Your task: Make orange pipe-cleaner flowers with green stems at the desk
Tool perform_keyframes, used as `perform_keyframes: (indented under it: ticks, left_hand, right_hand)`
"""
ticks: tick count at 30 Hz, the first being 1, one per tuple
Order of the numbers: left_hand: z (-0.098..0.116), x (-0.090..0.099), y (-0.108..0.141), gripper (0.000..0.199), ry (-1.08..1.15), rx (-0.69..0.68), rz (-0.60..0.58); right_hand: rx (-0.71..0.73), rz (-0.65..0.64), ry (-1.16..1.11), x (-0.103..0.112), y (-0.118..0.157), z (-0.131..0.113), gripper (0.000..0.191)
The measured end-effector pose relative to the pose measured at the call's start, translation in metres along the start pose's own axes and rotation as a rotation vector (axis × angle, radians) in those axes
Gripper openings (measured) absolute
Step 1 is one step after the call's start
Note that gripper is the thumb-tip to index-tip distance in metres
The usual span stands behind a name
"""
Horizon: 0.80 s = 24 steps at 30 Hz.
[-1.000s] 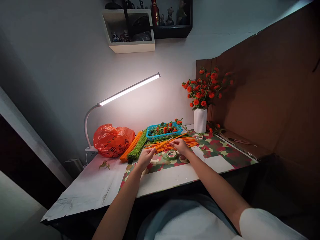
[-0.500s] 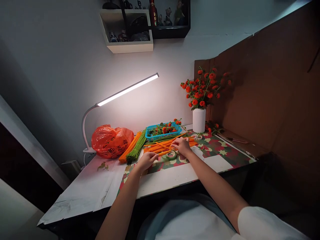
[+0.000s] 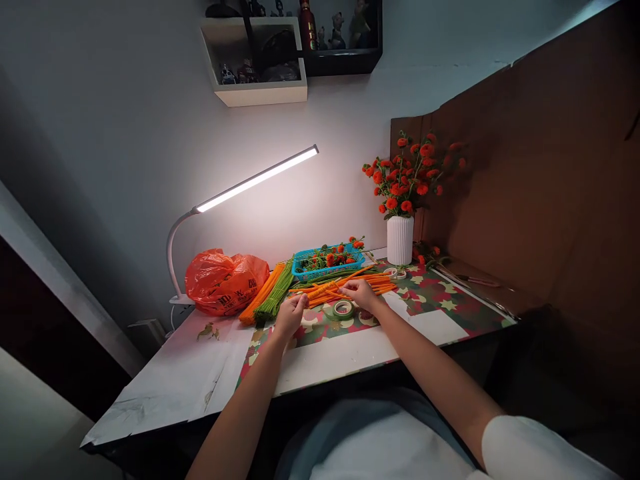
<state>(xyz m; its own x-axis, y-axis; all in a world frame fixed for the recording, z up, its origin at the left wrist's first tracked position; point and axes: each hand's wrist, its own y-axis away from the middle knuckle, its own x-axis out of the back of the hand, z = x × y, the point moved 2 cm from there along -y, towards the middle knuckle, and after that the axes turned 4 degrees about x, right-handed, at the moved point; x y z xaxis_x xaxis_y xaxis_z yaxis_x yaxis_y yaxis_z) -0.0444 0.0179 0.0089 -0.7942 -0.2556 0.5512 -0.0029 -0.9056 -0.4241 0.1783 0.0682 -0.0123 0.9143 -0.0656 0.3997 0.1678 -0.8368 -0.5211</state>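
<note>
Both of my hands are over the middle of the table. My left hand [image 3: 291,315] has its thumb and fingers pinched together at the left end of an orange pipe cleaner [image 3: 324,291], which looks coiled along its length. The right hand [image 3: 362,294] pinches the other end, so the pipe cleaner stretches between the two. Behind it lie loose orange pipe cleaners [image 3: 384,284], and the held one partly blends into them. A roll of green tape [image 3: 343,310] rests flat on the table just below and between my hands.
A blue basket [image 3: 306,274] of red flowers stands behind the loose pipe cleaners. Left are green bundled stems [image 3: 273,301], an orange bundle [image 3: 254,308], an orange plastic bag [image 3: 225,283] and a lit lamp [image 3: 257,179]. A white vase [image 3: 399,241] of red flowers stands back right.
My left hand has risen slightly and turned more upright. The pipe cleaner between my hands has moved up, away from the tape roll. My right hand has barely shifted.
</note>
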Motion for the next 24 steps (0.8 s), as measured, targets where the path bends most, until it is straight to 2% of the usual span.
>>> perform_keyframes:
  ticks: [8, 11, 15, 18, 24]
  left_hand:
    - [-0.001, -0.002, 0.0, 0.051, 0.022, -0.01, -0.105]
    - [0.001, -0.002, 0.0, 0.051, 0.007, -0.024, -0.146]
    - [0.002, -0.004, 0.002, 0.051, 0.015, -0.04, -0.267]
    - [0.002, -0.004, 0.003, 0.051, 0.009, -0.044, -0.354]
    - [0.001, -0.002, 0.004, 0.048, -0.041, -0.042, -0.415]
  right_hand:
    - [-0.136, -0.052, -0.129, 0.0, -0.005, 0.021, 0.031]
    - [-0.149, -0.034, -0.128, 0.003, -0.007, 0.023, 0.028]
    - [-0.134, -0.053, -0.102, 0.007, -0.007, 0.021, 0.023]
    - [-0.109, -0.054, -0.013, 0.011, -0.005, 0.016, 0.019]
    - [0.035, 0.031, 0.26, 0.02, 0.001, -0.002, 0.013]
